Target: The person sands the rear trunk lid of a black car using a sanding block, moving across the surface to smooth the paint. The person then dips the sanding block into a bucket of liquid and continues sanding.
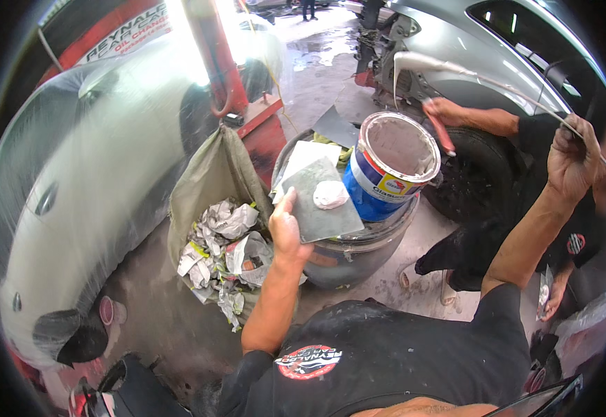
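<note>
My left hand (pixel 287 229) grips the near left edge of a flat grey mixing board (pixel 317 221), thumb on top. On the board sits a mound of white putty (pixel 330 195). Raised at the right, my right hand (pixel 572 156) is closed around a long thin stick (pixel 504 85). Its far end is coated in pale paste, and a strand hangs from the tip. Just right of the board, an open blue paint can (pixel 379 182) with a paste-smeared rim stands on a dark drum (pixel 358 254).
Crumpled newspaper fills a cloth sack (pixel 212 167) beside the drum. A plastic-covered car (pixel 101 160) stands left, a silver car (pixel 469 42) right. A co-worker's hand (pixel 445 111) holds a red object (pixel 439 131) near the can; another hand (pixel 556 297) shows lower right.
</note>
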`<state>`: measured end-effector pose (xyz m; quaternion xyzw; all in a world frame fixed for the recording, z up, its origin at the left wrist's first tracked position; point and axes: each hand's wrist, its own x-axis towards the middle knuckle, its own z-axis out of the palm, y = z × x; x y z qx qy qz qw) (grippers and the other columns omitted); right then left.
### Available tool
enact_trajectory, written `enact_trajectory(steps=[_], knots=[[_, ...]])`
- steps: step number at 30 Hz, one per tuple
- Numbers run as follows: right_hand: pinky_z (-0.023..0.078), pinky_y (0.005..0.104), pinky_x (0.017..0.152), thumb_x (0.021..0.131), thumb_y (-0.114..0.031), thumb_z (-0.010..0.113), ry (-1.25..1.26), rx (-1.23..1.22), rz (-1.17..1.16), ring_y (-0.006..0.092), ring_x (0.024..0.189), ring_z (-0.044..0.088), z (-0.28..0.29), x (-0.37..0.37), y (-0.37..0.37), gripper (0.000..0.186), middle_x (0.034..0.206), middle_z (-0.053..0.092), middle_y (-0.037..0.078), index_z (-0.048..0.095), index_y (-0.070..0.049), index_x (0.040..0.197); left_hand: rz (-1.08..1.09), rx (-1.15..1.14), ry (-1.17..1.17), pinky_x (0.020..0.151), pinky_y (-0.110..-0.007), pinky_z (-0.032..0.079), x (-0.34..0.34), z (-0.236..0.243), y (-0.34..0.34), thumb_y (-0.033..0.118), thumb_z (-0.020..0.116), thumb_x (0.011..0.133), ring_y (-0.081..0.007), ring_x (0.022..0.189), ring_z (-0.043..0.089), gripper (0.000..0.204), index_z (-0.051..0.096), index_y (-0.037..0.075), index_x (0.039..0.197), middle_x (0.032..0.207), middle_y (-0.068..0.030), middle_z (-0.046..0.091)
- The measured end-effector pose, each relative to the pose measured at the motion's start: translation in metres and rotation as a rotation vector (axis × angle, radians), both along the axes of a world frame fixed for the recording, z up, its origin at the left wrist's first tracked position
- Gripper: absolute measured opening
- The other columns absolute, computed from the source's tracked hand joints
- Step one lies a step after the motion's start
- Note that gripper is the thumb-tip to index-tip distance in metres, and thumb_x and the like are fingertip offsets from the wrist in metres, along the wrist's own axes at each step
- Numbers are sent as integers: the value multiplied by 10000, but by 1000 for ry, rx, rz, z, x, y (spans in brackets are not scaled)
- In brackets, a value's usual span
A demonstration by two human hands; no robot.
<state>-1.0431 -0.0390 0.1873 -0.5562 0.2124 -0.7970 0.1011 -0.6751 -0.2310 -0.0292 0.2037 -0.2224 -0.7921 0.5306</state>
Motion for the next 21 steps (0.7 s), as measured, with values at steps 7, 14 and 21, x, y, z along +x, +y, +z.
enact_trajectory(steps=[7, 14, 21], knots=[[438, 222, 501, 884, -250, 695, 681, 507, -331, 86, 599, 567, -24, 42, -75, 242, 709, 593, 32, 660, -17, 939, 76, 43, -57, 995, -429, 485, 19, -5, 7, 219, 471, 996, -271, 1135, 617, 378, 528, 18, 1311, 1261, -116, 615], [573, 354, 811, 879, -516, 684, 519, 590, -552, 290, 951, 685, -64, 97, -176, 720, 1212, 620, 237, 531, 34, 1318, 121, -34, -95, 983, -411, 491, 32, -18, 21, 257, 524, 949, -274, 1092, 638, 394, 569, 11, 1254, 1206, -116, 655], [553, 305, 817, 1012, -348, 554, 57, 433, -448, 177, 989, 659, -97, 54, -105, 392, 1150, 679, 114, 661, -8, 1173, 95, -101, -14, 985, -424, 500, 71, -62, 33, 419, 500, 1011, -255, 1116, 629, 509, 509, 47, 1359, 1267, -93, 628]])
